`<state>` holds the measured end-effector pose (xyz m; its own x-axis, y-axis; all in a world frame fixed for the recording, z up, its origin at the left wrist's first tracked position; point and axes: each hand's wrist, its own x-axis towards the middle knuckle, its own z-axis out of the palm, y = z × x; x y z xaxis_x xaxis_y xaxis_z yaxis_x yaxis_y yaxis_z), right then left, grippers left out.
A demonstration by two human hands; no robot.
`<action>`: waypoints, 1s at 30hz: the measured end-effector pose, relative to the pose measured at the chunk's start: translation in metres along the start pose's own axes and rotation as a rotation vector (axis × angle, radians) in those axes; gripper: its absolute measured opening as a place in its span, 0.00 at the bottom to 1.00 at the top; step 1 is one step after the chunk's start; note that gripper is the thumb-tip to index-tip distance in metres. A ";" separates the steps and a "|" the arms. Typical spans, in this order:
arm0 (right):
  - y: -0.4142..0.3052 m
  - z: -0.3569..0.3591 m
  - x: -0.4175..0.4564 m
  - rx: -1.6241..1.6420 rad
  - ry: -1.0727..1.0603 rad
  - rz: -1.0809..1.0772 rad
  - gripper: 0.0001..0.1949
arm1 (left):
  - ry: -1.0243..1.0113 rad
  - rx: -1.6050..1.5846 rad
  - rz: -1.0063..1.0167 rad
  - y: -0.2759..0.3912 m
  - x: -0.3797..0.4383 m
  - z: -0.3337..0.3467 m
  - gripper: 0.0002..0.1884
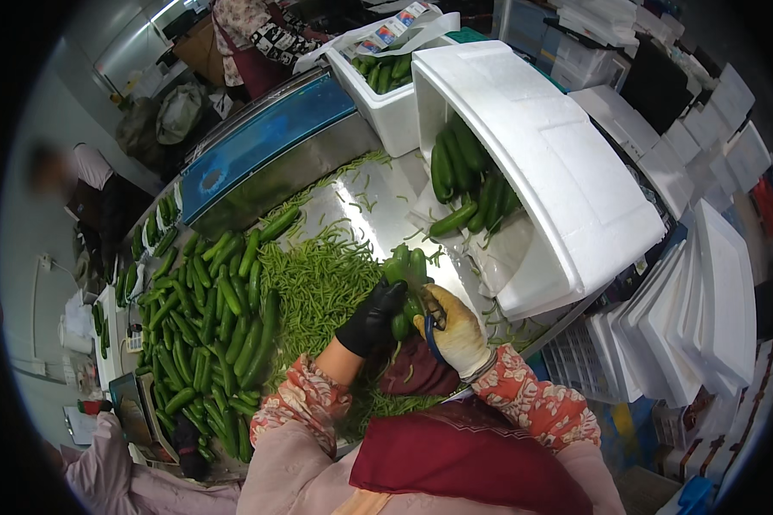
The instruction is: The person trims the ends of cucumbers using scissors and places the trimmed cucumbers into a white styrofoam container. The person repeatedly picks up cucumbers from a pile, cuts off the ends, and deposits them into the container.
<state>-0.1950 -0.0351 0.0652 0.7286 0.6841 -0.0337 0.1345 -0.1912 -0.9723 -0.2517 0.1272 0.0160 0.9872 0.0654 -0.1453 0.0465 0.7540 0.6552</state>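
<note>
My left hand [373, 315], in a black glove, holds several green cucumbers [404, 267] upright before me. My right hand [454, 328], in a stained pale glove, has its fingers through the blue handle of scissors [433, 338] and is against the cucumbers; the blades are hidden. Small green pods [316, 283], like green chillies, are heaped on the metal table [377, 206], left of my left hand. Beyond them at the left lies a large pile of cucumbers [213, 322]. More cucumbers [467, 161] lie in a white foam box [541, 148] tipped on its side.
Another foam box [393, 122] with cucumbers stands at the far edge, beside a blue-topped metal unit [264, 148]. Foam boxes and lids [702, 302] are stacked at right. Co-workers stand at the back and left; a co-worker's dark-gloved hand [190, 447] touches the pile's lower left.
</note>
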 end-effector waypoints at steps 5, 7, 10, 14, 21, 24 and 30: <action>0.009 -0.002 -0.018 -0.193 0.098 -0.270 0.26 | 0.016 0.133 0.099 0.015 -0.010 -0.006 0.36; 0.024 -0.004 -0.026 -0.190 0.203 -0.203 0.25 | -0.040 0.380 0.168 0.035 -0.018 -0.012 0.37; 0.038 -0.005 -0.035 -0.337 0.201 -0.037 0.24 | 0.083 0.663 0.284 0.039 -0.034 -0.019 0.40; 0.103 0.012 -0.044 0.083 0.230 0.055 0.20 | -0.048 0.974 0.264 0.044 -0.051 0.002 0.42; 0.040 0.013 -0.038 0.407 0.121 -0.230 0.21 | -0.253 1.315 0.098 0.008 -0.070 0.016 0.29; 0.038 0.014 -0.024 0.312 0.095 -0.060 0.20 | -0.296 1.341 0.171 -0.007 -0.069 0.022 0.26; 0.068 0.017 -0.021 0.400 0.156 0.130 0.21 | -0.277 1.267 0.143 -0.007 -0.076 0.006 0.31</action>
<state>-0.2126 -0.0509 -0.0038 0.8189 0.5523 -0.1561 -0.2131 0.0400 -0.9762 -0.3265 0.1128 0.0273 0.9866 -0.1578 0.0404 -0.1006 -0.3947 0.9133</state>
